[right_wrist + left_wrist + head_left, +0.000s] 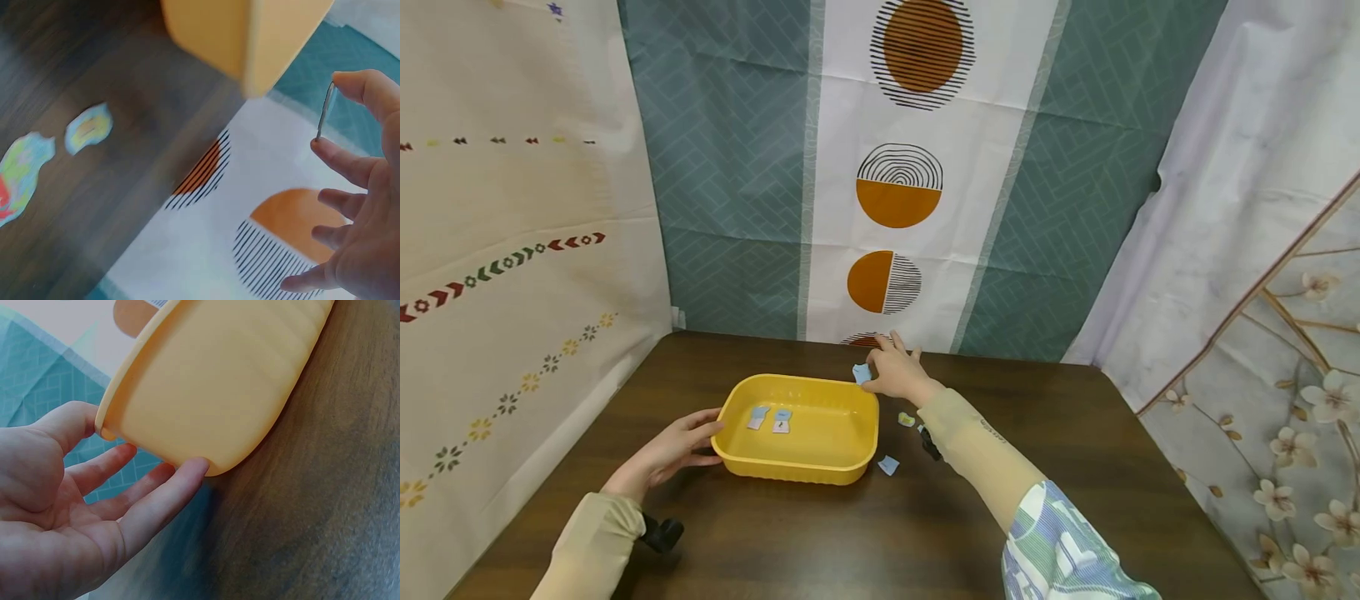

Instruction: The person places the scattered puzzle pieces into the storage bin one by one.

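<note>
A shallow yellow plastic tray (801,468) stands on the dark wooden table. At its left end my left hand (679,446) holds the tray, with one digit at the rim and several against the outer wall (212,394). Beyond the tray's far right corner, my right hand (895,368) pinches a small light-blue puzzle piece (862,373) between thumb and one finger. The right wrist view shows that piece (325,111) edge-on, with the other fingers spread. Inside the tray lie two pairs of blue and pink pieces (758,417), each pair touching.
On the table right of the tray lie a light-blue piece (888,465) and a yellow-and-blue piece (907,419). Another colourful piece (22,175) is partly cut off in the right wrist view. A patterned curtain (730,208) hangs behind the table (1037,408).
</note>
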Motion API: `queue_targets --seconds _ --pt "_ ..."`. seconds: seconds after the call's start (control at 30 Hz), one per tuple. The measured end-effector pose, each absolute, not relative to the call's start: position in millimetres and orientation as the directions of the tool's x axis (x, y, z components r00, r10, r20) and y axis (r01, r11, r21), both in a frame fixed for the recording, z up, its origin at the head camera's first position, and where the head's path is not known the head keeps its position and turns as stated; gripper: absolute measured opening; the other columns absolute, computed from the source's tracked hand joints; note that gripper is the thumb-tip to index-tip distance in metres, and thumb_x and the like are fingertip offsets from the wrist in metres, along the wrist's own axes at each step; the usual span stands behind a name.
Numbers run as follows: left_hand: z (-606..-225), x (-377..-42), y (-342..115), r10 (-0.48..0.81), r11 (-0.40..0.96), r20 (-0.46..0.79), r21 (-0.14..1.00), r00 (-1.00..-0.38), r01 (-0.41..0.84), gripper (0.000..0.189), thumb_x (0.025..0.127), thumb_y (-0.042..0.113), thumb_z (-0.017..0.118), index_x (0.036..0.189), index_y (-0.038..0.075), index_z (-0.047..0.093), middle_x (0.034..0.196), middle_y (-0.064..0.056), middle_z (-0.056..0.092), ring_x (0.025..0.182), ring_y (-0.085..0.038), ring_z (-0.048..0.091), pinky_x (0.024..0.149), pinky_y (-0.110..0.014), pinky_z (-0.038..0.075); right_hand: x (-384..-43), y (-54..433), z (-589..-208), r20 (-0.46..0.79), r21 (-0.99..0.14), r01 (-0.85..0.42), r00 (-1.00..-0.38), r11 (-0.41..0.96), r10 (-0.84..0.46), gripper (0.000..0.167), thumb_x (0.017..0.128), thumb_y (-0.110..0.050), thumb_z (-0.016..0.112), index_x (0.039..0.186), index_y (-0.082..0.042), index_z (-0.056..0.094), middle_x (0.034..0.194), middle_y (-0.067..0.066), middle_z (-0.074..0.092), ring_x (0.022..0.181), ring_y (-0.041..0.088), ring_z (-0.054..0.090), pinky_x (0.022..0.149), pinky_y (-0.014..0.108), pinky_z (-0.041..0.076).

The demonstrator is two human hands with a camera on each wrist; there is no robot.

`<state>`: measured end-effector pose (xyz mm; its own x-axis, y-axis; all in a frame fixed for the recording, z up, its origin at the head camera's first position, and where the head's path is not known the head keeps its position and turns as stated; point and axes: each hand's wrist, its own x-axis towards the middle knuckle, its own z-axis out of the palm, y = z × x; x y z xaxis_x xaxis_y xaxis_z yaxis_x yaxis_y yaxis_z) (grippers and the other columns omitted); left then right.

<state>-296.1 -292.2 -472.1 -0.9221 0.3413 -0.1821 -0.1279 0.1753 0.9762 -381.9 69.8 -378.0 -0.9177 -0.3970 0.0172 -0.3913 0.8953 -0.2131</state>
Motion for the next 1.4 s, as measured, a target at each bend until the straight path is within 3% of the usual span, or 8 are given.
queue_targets --seconds 0.53,0.8,1.4 --pt "-472.2 -296.7 -290.4 0.358 0.172 -0.160 0.980 -0.920 -0.103 0.066 0.106 0.023 0.043 0.150 -0.014 0.010 0.145 -0.040 0.026 0.112 -0.029 0.061 0.090 -0.045 0.058 -373.8 7.5 -381.1 -0.062 -0.165 -0.458 -0.879 0.874 -0.472 0.033 0.088 -0.040 0.072 0.111 -0.016 0.069 0.162 0.009 0.023 0.151 0.034 0.009 0.112 0.075 0.013" --pt "-472.8 -297.3 -291.4 0.356 0.164 -0.171 0.979 -0.919 -0.118 0.068 0.106 0.025 0.043 0.151 -0.013 0.009 0.146 -0.040 0.025 0.109 -0.024 0.062 0.090 -0.044 0.057 -367.6 -6.1 -393.3 -0.104 -0.165 -0.455 -0.874 0.875 -0.474 0.031 0.087 -0.040 0.073 0.107 -0.017 0.070 0.162 0.007 0.022 0.152 0.033 0.005 0.113 0.074 0.011" --pt "-474.0 -296.6 -291.7 0.336 0.163 -0.177 0.978 -0.925 -0.128 0.066 0.106 0.022 0.043 0.151 -0.013 0.010 0.146 -0.040 0.026 0.109 -0.025 0.062 0.089 -0.045 0.058 -364.2 -17.4 -412.6 -0.144 -0.129 -0.448 -0.874 0.885 -0.464 0.038 0.087 -0.045 0.072 0.116 -0.021 0.071 0.163 0.006 0.021 0.152 0.032 0.003 0.114 0.072 0.012"
